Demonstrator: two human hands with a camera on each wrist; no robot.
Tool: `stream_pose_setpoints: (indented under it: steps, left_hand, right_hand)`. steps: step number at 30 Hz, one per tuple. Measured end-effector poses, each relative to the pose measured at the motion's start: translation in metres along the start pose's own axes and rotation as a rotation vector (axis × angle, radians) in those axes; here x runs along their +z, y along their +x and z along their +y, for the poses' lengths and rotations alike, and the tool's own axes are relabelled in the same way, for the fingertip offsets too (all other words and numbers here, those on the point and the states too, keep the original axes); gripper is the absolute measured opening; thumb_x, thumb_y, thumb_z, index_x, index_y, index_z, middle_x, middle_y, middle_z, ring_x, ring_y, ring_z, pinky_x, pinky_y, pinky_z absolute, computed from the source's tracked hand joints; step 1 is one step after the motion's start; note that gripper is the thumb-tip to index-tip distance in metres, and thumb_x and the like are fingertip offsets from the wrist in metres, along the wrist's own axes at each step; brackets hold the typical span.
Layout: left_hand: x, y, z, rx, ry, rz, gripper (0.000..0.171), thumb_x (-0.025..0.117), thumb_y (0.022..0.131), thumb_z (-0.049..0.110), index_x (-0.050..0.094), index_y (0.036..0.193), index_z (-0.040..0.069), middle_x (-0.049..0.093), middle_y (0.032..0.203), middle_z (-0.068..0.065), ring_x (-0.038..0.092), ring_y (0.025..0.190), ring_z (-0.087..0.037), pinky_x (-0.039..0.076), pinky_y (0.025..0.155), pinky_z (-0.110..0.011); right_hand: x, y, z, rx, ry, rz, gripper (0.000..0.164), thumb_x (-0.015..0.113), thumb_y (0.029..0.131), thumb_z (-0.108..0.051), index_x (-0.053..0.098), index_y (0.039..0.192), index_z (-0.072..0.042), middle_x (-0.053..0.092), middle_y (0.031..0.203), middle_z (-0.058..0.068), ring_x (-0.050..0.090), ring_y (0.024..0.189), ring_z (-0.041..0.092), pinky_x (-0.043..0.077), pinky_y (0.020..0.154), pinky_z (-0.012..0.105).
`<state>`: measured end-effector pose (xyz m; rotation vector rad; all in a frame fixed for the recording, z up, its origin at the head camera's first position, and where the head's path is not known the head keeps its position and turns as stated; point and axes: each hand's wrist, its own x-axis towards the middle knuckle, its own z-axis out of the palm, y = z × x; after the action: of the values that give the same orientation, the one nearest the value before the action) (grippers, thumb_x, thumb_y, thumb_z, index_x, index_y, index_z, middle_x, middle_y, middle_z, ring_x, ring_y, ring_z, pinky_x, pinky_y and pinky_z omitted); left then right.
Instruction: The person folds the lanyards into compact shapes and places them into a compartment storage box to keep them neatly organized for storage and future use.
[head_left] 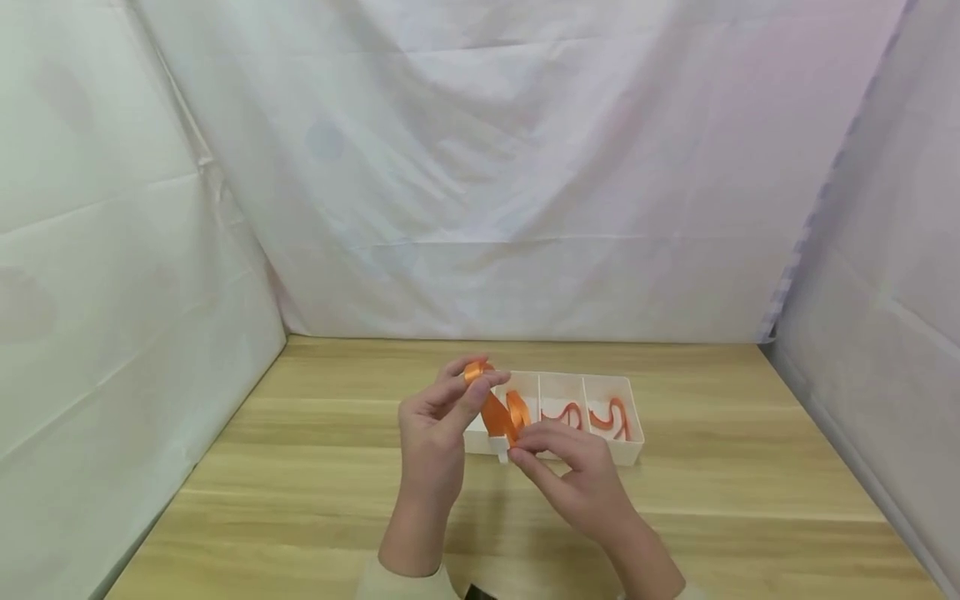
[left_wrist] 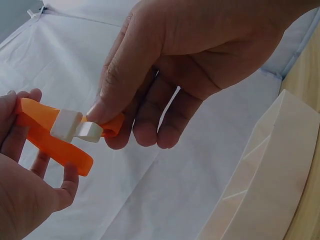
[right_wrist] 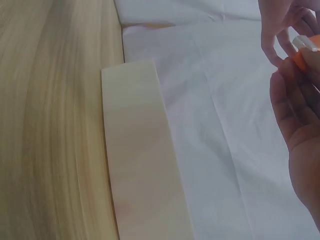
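An orange ribbon stretches between the two hands, with a small white two-part piece on it. My left hand holds the looped upper part between thumb and fingers; a loop hangs beside its fingers in the left wrist view. With thumb and index finger, my right hand pinches the ribbon's lower end close against the white piece. In the right wrist view, both hands show only at the right edge, partly cut off. A white divided box stands on the table behind the hands, partly hidden by them.
Red-orange looped strips lie in the box's right-hand compartments. Another orange loop shows behind the held ribbon. The wooden table is enclosed by white cloth at the back and sides. A small black object shows at the bottom edge.
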<state>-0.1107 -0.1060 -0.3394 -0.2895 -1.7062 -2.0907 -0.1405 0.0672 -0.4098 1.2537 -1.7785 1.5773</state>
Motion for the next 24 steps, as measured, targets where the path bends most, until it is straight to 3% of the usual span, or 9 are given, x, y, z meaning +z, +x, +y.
stream_pose_setpoints:
  steps: [7, 14, 20, 24]
  left_hand:
    - [-0.001, 0.003, 0.002, 0.018, -0.002, 0.003, 0.017, 0.07, 0.1, 0.003, 0.078, 0.103, -0.012, 0.078, 0.094, 0.008, 0.058, 0.13, -0.031, 0.046, 0.11, -0.052]
    - [0.0, 0.004, 0.004, 0.027, -0.057, -0.021, 0.016, 0.069, 0.1, 0.003, 0.085, 0.1, 0.004, 0.08, 0.094, 0.009, 0.058, 0.131, -0.03, 0.042, 0.114, -0.052]
    - [-0.001, 0.003, 0.006, 0.005, -0.117, -0.032, 0.028, 0.067, 0.102, 0.003, 0.087, 0.098, 0.022, 0.08, 0.096, 0.007, 0.059, 0.131, -0.026, 0.045, 0.116, -0.043]
    - [-0.005, 0.003, 0.006, 0.006, -0.198, -0.072, 0.032, 0.064, 0.104, 0.003, 0.087, 0.099, 0.025, 0.082, 0.096, 0.007, 0.059, 0.13, -0.023, 0.042, 0.119, -0.041]
  right_hand:
    - [0.0, 0.002, -0.003, 0.055, 0.088, -0.013, 0.031, 0.075, 0.085, 0.02, 0.071, 0.104, -0.004, 0.075, 0.086, 0.008, 0.072, 0.074, 0.014, 0.064, 0.075, 0.023]
    - [-0.001, 0.006, -0.004, 0.029, 0.043, -0.027, 0.031, 0.067, 0.09, 0.02, 0.075, 0.108, -0.004, 0.077, 0.094, 0.008, 0.072, 0.082, 0.017, 0.063, 0.081, 0.021]
    - [-0.001, 0.01, -0.005, 0.035, -0.04, 0.049, 0.03, 0.072, 0.087, 0.018, 0.076, 0.108, -0.004, 0.077, 0.093, 0.006, 0.073, 0.084, 0.013, 0.061, 0.083, 0.019]
    - [-0.001, 0.012, -0.006, 0.029, -0.082, 0.104, 0.032, 0.079, 0.083, 0.015, 0.075, 0.108, -0.005, 0.077, 0.098, 0.006, 0.072, 0.09, 0.014, 0.059, 0.087, 0.019]
